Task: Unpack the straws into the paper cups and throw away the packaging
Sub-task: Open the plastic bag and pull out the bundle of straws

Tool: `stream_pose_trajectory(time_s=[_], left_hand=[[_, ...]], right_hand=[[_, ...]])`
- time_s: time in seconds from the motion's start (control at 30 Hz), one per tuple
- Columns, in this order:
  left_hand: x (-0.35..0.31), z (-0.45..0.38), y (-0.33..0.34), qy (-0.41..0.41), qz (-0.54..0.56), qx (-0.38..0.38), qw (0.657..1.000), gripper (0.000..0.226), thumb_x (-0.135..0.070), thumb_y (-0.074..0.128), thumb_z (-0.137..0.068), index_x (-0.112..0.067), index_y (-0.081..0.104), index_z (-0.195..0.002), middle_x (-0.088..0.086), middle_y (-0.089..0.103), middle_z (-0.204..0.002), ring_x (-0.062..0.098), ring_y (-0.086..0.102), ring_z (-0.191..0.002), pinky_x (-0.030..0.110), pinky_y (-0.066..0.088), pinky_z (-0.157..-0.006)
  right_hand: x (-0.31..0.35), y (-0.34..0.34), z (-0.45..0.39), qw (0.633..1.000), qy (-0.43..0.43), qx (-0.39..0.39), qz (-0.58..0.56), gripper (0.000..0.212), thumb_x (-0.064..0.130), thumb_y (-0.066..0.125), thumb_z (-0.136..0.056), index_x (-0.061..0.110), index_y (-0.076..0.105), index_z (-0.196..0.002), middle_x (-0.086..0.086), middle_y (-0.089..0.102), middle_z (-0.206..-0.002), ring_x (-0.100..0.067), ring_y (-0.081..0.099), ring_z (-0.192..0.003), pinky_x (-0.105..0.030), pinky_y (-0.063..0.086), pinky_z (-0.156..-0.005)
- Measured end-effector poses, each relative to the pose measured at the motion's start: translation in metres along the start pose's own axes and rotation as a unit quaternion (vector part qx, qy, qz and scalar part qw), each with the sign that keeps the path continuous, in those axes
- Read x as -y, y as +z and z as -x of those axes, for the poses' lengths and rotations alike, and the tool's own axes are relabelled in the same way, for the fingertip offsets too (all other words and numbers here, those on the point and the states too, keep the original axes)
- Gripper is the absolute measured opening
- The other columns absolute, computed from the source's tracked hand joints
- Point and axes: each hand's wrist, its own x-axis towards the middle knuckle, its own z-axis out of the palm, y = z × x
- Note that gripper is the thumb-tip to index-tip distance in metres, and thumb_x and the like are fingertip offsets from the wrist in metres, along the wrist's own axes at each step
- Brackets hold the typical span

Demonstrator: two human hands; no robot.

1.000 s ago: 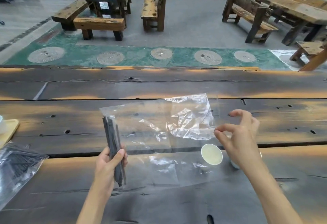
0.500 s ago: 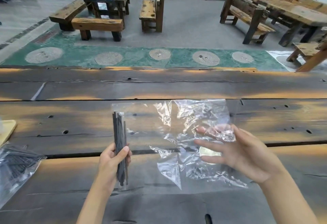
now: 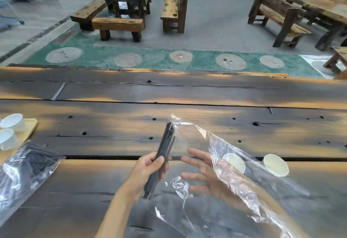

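My left hand (image 3: 148, 174) grips a bundle of black straws (image 3: 165, 147), tilted with its top leaning right, still inside one end of a clear plastic bag (image 3: 234, 185). The bag drapes over my right hand (image 3: 204, 175), which is spread inside it with fingers apart, reaching toward the straws. Two paper cups stand upright on the table at right: one (image 3: 234, 162) seen through the plastic, the other (image 3: 276, 164) just beyond the bag.
A second clear bag full of black straws (image 3: 28, 170) lies at the left edge. Behind it, two white cups (image 3: 11, 130) sit on a light wooden tray (image 3: 30, 127). The dark plank table (image 3: 169, 95) stretches wide; benches and tables stand beyond.
The view shifted left, bringing the tray and white cups into sight. My right hand slid into the bag toward the straws, and the straw bundle tilted to the right.
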Motion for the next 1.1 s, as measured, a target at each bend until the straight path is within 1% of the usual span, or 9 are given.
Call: stream_pose_trajectory(time_s=[0.13,0.33,0.53,0.63,0.7,0.83,0.87,0.97,1.1], left_hand=[[0.001,0.001,0.011,-0.029,0.012,-0.038,0.999,0.045,-0.044,0.044,-0.1,-0.012,0.075,-0.095,0.016,0.06,-0.075,0.02,0.054,-0.058,0.027,0.043,-0.052],[0.002,0.0,0.023,0.027,-0.046,-0.111,0.992,0.022,-0.02,0.057,-0.097,-0.005,0.07,-0.104,0.013,0.07,-0.079,0.021,0.06,-0.066,0.028,0.048,-0.058],[0.002,0.0,0.03,0.07,-0.136,-0.158,0.975,0.011,-0.005,0.067,-0.089,-0.002,0.071,-0.08,0.006,0.071,-0.066,0.007,0.062,-0.062,0.021,0.049,-0.063],[-0.002,0.0,0.03,0.064,-0.186,-0.171,0.965,0.011,-0.008,0.075,-0.083,-0.011,0.077,-0.072,0.008,0.075,-0.072,0.002,0.061,-0.063,0.016,0.048,-0.061],[-0.003,0.002,0.031,0.064,-0.183,-0.16,0.968,0.01,-0.01,0.076,-0.082,-0.011,0.077,-0.072,0.003,0.075,-0.069,0.0,0.061,-0.061,0.016,0.048,-0.059],[-0.003,0.003,0.03,0.076,-0.115,-0.158,0.978,0.009,-0.004,0.068,-0.088,0.0,0.07,-0.081,0.003,0.07,-0.063,0.005,0.061,-0.055,0.018,0.049,-0.055],[-0.002,0.002,0.028,0.078,-0.101,-0.164,0.978,0.009,-0.003,0.066,-0.09,0.002,0.067,-0.082,0.006,0.069,-0.063,0.009,0.06,-0.055,0.02,0.049,-0.055],[0.004,-0.001,0.021,0.075,-0.072,-0.18,0.978,0.012,-0.006,0.064,-0.092,0.003,0.063,-0.083,0.01,0.066,-0.061,0.015,0.056,-0.054,0.027,0.048,-0.055],[0.014,-0.004,0.013,0.056,-0.049,-0.221,0.973,0.011,-0.006,0.063,-0.092,-0.001,0.064,-0.082,0.005,0.064,-0.059,0.015,0.057,-0.054,0.033,0.048,-0.06]], right_hand=[[-0.01,0.014,-0.019,0.999,-0.033,-0.021,0.036,0.059,0.007,0.069,-0.086,0.018,0.05,-0.14,-0.007,0.062,-0.137,-0.038,0.07,-0.101,-0.045,0.06,-0.076],[-0.012,0.033,-0.036,0.99,-0.087,-0.075,0.078,0.047,-0.001,0.068,-0.083,0.005,0.058,-0.129,-0.014,0.073,-0.112,-0.031,0.073,-0.078,-0.032,0.061,-0.065],[-0.018,0.04,-0.057,0.975,-0.047,-0.181,0.116,0.015,-0.003,0.073,-0.082,-0.005,0.062,-0.093,-0.008,0.067,-0.062,-0.012,0.062,-0.044,-0.023,0.049,-0.04],[-0.015,0.044,-0.061,0.964,-0.052,-0.2,0.167,0.026,-0.002,0.074,-0.083,-0.014,0.06,-0.101,-0.005,0.065,-0.068,-0.012,0.06,-0.054,-0.021,0.048,-0.049],[-0.011,0.043,-0.06,0.965,-0.041,-0.209,0.156,0.017,-0.003,0.074,-0.082,-0.005,0.063,-0.094,-0.007,0.065,-0.073,-0.014,0.062,-0.059,-0.022,0.051,-0.054],[-0.005,0.039,-0.059,0.964,-0.03,-0.182,0.191,0.021,0.02,0.084,-0.075,0.011,0.069,-0.087,-0.003,0.072,-0.077,-0.029,0.066,-0.079,-0.045,0.055,-0.08],[-0.006,0.035,-0.058,0.962,-0.021,-0.173,0.209,0.014,0.017,0.08,-0.08,0.012,0.068,-0.084,-0.001,0.072,-0.075,-0.023,0.068,-0.077,-0.039,0.057,-0.079],[-0.006,0.032,-0.057,0.956,-0.008,-0.178,0.232,0.021,0.006,0.067,-0.09,0.015,0.063,-0.072,0.008,0.067,-0.053,0.001,0.063,-0.048,-0.014,0.049,-0.051],[-0.01,0.022,-0.059,0.956,0.007,-0.177,0.233,0.03,-0.01,0.056,-0.091,0.006,0.056,-0.066,0.003,0.06,-0.043,0.001,0.055,-0.034,-0.013,0.043,-0.04]])
